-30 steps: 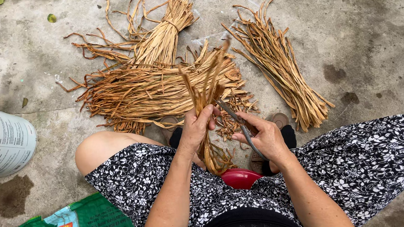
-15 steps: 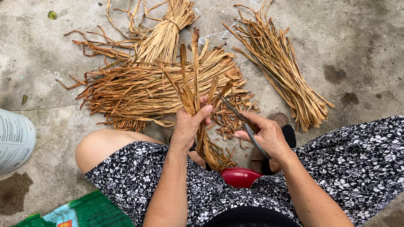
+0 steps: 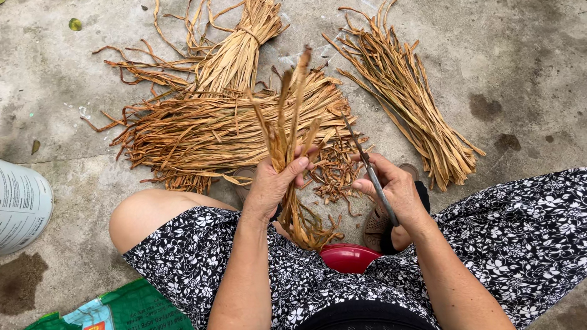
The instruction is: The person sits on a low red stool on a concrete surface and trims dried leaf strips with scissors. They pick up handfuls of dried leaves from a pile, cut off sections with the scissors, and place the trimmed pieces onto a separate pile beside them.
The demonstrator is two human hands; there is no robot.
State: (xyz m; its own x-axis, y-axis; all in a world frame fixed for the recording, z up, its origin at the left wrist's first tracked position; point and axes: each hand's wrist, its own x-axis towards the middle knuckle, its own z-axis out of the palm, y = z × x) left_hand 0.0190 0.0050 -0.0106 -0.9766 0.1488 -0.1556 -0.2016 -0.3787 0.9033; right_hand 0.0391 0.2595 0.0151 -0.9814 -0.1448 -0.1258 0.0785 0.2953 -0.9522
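Dried, tan fibre strips, flat and brittle-looking, are gripped upright in a small bunch by the closed fingers of the left hand, just above the lap. A slim metal blade is clasped by the curled fingers of the right hand, just beside the bunch. Rough grey concrete floor is covered by a tied sheaf, a broad loose heap and a narrow trimmed pile. A glossy red bowl is seen between the knees.
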